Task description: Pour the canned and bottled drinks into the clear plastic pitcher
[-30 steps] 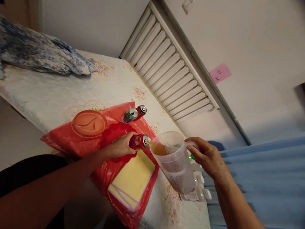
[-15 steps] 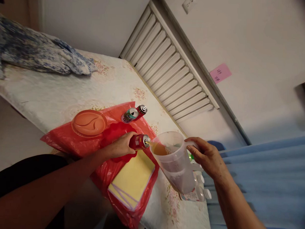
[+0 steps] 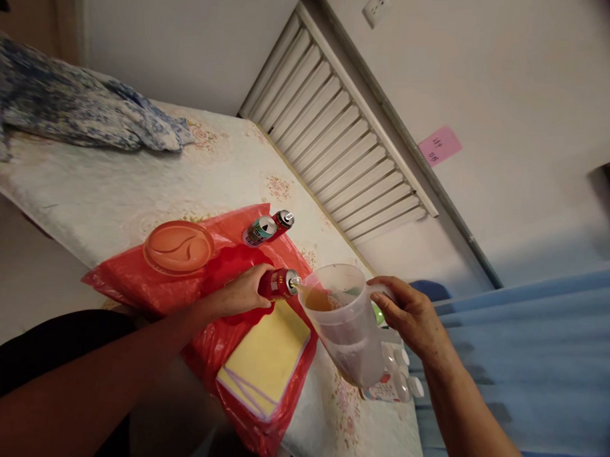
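Observation:
My left hand (image 3: 247, 286) is wrapped round a red drink can (image 3: 278, 283), whose opened top faces right. A tilted, translucent plastic pitcher (image 3: 348, 343) leans with its mouth toward the can, and its lip meets the can's opening. Brownish liquid shows inside near the lip, and a thin stream lies between lip and can. The pitcher's handle is gripped by my right hand (image 3: 407, 309). Under the can is a red scalloped dish (image 3: 223, 269), partly hidden by my left hand. A folded yellow cloth (image 3: 265, 360) lies just below it.
A red plastic bag (image 3: 118, 275) is spread on the flowered tablecloth (image 3: 111, 182). On it sits an orange divided plate (image 3: 179, 246). A green can (image 3: 259, 231) and another red can (image 3: 284, 220) stand behind. Clear bottles (image 3: 402, 385) are beyond the pitcher, near a blue curtain (image 3: 540, 370).
The pitcher and my right hand have shifted very slightly left. My left hand and the red can keep their place, with the stream still at the lip.

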Demonstrator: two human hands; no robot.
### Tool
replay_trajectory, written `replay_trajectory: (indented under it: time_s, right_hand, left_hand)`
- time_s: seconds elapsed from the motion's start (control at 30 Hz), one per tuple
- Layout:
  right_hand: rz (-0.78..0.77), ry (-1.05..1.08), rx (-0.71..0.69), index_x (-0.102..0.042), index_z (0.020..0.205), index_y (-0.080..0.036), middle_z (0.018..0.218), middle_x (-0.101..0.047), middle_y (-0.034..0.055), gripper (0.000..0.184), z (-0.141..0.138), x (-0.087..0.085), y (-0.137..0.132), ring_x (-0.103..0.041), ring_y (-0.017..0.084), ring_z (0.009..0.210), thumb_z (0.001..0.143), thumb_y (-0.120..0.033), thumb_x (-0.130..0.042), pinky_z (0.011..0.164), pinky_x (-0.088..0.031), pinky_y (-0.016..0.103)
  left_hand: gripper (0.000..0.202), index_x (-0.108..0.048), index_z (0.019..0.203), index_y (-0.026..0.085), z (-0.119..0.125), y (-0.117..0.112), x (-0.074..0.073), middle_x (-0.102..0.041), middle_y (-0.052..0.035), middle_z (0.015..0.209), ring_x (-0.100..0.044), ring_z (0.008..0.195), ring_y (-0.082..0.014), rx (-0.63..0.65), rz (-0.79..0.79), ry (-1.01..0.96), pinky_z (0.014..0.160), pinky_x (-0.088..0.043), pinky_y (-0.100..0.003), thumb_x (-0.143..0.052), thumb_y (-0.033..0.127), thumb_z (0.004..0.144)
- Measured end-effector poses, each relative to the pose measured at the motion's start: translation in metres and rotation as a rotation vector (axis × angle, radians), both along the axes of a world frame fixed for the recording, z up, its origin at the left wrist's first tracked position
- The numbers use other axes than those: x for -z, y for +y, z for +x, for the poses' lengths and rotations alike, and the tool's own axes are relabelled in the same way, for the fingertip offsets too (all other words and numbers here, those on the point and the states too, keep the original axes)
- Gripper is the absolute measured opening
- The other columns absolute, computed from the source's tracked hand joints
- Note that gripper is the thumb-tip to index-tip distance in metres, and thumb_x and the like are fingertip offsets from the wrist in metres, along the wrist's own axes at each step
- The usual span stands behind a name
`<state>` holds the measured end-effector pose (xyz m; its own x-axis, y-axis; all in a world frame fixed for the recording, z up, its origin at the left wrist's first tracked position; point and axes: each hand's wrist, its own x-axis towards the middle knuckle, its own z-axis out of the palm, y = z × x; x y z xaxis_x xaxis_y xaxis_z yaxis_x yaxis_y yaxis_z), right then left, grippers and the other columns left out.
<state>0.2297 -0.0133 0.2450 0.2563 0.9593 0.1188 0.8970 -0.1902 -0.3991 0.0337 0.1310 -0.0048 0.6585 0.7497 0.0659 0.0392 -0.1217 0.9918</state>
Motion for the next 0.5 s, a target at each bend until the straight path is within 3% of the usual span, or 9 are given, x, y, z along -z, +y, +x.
replay_trajectory:
  time_s: [0.13, 0.3, 0.5]
  right_hand:
    - [0.066, 0.185, 0.044, -0.073, 0.094, -0.019, 0.059, -0.054, -0.0038, 0.028, 0.01, 0.015, -0.007, -0.044, 0.01, 0.048, 0.078, -0.042, -0.072, 0.046, -0.036, 0.023]
    - [0.207, 0.59, 0.126, -0.068, 0.095, -0.02, 0.047, -0.04, -0.0109, 0.036, 0.022, 0.036, -0.013, -0.029, 0.006, 0.038, 0.073, -0.045, -0.08, 0.039, -0.022, 0.02]
    - [0.446, 0.875, 0.152, -0.064, 0.088, -0.02, 0.046, -0.036, -0.0116, 0.04, 0.013, 0.05, -0.005, -0.029, 0.006, 0.04, 0.072, -0.051, -0.082, 0.04, -0.022, 0.018]
  left_hand:
    - [0.058, -0.056, 0.117, 0.023, -0.003, -0.001, -0.005, -0.07, -0.0037, 0.107, -0.067, 0.092, -0.0236, -0.004, -0.02, -0.03, 0.072, -0.052, -0.031, -0.072, 0.022, 0.062]
    - [0.052, -0.058, 0.113, 0.021, -0.007, -0.002, -0.011, -0.071, -0.0053, 0.108, -0.068, 0.099, -0.0263, -0.033, -0.038, -0.119, 0.08, -0.053, -0.035, -0.07, 0.021, 0.062]
    - [0.059, -0.057, 0.119, 0.019, -0.011, 0.002, -0.013, -0.07, -0.0081, 0.114, -0.067, 0.107, -0.0287, -0.169, -0.052, -0.169, 0.091, -0.054, -0.042, -0.07, 0.023, 0.062]
